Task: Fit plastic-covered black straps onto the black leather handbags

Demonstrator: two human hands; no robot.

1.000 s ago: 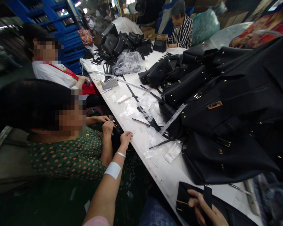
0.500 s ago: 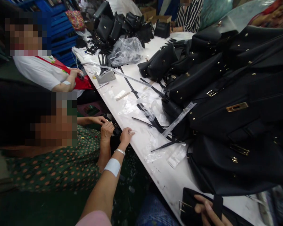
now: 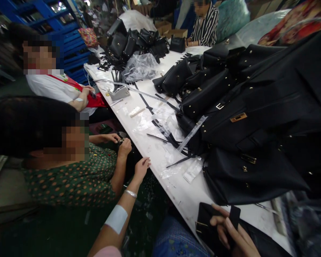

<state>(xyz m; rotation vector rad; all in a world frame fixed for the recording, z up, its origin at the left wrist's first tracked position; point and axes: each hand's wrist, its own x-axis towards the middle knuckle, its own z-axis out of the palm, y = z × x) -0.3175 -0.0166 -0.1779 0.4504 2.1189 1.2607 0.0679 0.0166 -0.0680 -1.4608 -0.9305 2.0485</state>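
My left hand (image 3: pixel 141 168) is at the white table's (image 3: pixel 176 200) near edge, its wrist in a silver bangle and a pale patch on the forearm. Its fingertips are pinched together; whatever is between them is too small to tell. Low in the view, my right hand (image 3: pixel 234 232) holds a black strap (image 3: pixel 234 215) between its fingers, over a flat black piece with a gold buckle (image 3: pixel 201 228). A large black bag (image 3: pixel 248 175) with gold fittings lies just beyond that hand.
Black bags (image 3: pixel 256 107) are heaped along the right, more at the far end (image 3: pixel 123 43). Black strips, clear plastic (image 3: pixel 192 170) and a grey holder (image 3: pixel 119 93) lie on the table. A person in green dotted clothing (image 3: pixel 69 185) works close on the left; others sit farther off.
The view has shifted, so most things sit a little further left. My left hand's fingertips have drawn back slightly toward the table edge. My right hand stays on the black strap.
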